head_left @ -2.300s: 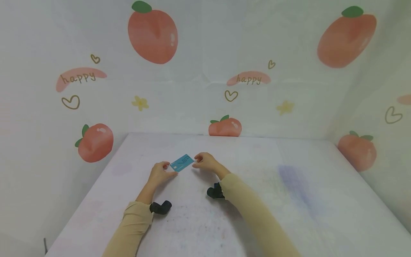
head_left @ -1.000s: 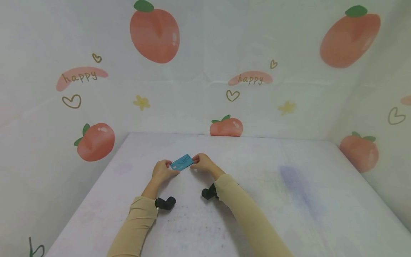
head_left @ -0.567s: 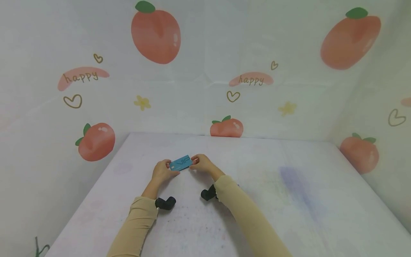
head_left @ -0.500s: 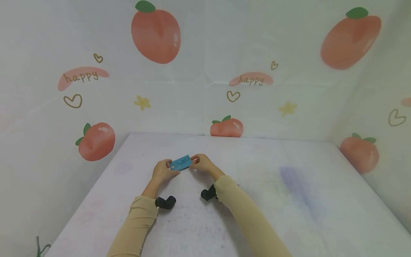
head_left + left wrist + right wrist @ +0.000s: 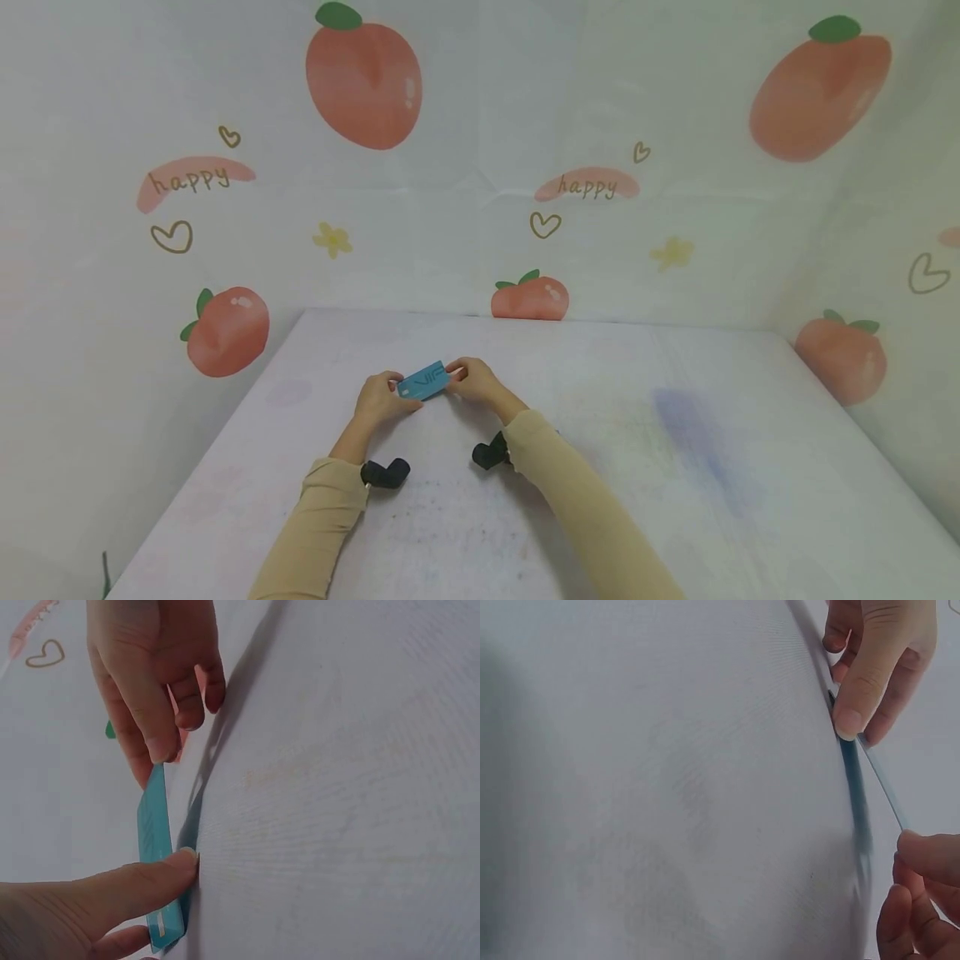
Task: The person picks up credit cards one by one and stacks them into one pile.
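Note:
A blue card with VIP-like lettering and a pale chip-like square is held between both hands, low over the white table. My left hand grips its left end, the thumb along the near edge. At the right end, my right hand pinches the card by its corner. The left wrist view shows the card tilted, with the left thumb across it. In the right wrist view the card is edge-on, and a darker blue strip shows beneath it near the left thumb.
A white cloth-like tabletop with a purple smudge spreads around the hands. Behind it hangs a white backdrop printed with peaches. Black wrist devices sit at both beige sleeves.
The right hand, apart from the card at first, has come left and now pinches its right end. The left hand has shifted slightly right. Over the last half second little has moved.

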Demonstrator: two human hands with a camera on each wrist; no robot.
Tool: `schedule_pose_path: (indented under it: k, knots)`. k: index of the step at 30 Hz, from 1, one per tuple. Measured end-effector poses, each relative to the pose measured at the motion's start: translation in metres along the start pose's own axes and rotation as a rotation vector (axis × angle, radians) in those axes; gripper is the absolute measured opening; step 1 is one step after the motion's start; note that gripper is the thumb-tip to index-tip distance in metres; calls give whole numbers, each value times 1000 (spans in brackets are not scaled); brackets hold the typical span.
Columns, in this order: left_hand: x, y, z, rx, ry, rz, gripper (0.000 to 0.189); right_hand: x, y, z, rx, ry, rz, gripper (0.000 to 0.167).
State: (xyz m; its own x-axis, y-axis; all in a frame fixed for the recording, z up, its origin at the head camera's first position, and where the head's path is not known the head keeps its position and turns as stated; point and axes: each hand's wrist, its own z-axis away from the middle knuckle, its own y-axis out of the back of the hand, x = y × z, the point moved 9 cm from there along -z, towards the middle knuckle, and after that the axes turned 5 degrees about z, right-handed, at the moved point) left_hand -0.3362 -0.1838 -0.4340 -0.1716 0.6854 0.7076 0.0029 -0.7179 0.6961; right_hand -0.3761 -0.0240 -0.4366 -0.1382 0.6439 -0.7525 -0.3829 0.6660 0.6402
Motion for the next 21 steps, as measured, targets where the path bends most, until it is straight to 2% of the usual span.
schedule_pose_path:
  k: [11, 21]
  knots:
    - [13, -2, 6, 2, -55, 41, 63, -4, 13, 12, -58, 95, 15, 51]
    - [28, -6, 13, -8, -97, 50, 62, -2, 23, 22, -109, 167, 32, 58]
